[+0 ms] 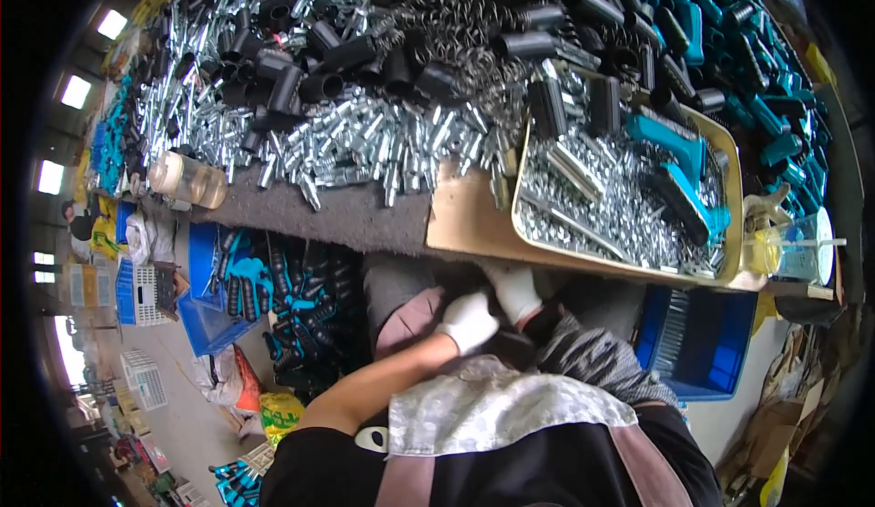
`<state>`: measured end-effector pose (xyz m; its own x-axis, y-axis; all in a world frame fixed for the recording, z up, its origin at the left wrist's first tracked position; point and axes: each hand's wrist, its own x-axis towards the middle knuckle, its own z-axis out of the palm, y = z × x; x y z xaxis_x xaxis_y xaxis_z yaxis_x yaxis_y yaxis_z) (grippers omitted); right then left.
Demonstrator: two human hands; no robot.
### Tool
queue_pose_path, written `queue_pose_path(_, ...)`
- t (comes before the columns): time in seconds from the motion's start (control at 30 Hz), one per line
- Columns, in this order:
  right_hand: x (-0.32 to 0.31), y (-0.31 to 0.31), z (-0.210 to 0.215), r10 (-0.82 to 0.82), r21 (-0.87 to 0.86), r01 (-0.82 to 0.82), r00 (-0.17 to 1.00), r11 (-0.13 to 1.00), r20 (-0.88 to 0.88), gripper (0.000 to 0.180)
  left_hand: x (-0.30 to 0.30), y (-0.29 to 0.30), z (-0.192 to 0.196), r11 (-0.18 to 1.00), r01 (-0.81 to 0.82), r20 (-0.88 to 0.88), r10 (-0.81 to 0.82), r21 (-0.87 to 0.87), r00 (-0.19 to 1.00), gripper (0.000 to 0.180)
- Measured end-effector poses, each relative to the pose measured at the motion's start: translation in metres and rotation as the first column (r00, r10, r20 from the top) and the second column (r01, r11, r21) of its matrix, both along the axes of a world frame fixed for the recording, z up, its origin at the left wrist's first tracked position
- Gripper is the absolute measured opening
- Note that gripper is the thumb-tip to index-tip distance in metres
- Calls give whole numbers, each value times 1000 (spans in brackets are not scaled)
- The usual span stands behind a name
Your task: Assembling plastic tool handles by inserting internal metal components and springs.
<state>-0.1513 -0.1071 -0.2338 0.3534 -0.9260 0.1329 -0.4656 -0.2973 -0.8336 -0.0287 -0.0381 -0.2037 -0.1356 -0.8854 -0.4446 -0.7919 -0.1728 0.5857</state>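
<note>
My two white-gloved hands meet in my lap, below the worktop (465, 220) edge. My left hand (468, 321) curls closed; my right hand (516, 290), just beyond it, seems closed too, though what either grips is hidden. One tray (519, 193) of small metal parts lies up-right, nearer my right hand.

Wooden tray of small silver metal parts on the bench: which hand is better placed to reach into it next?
Probably the right hand. In its white glove it sits just under the bench edge, directly below the wooden tray; the gloved left hand is lower and further left, nearer the lap.
</note>
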Motion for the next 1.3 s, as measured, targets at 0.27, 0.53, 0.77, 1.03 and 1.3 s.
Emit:
queue_pose_path(0.27,-6,1,-22,-158,202,161,987,966,-34,24,-13,-3,-3,996,-88,-69,86,-22,994,33)
queue_pose_path(0.53,3,-7,-26,-258,325,283,959,903,-117,25,-27,-3,-37,975,-222,-135,217,-25,967,38)
queue_pose_path(0.77,1,-1,-29,-327,417,267,942,869,80,28,-28,-2,-25,963,-257,-209,235,-82,949,37)
queue_pose_path(1.03,-5,-9,-16,-242,507,144,961,850,132,33,-11,-12,-8,995,-98,-166,95,-9,982,39)
queue_pose_path(1.3,-126,-8,-19,-511,828,-69,758,556,406,46,174,68,265,773,-296,-9,352,-561,936,59)
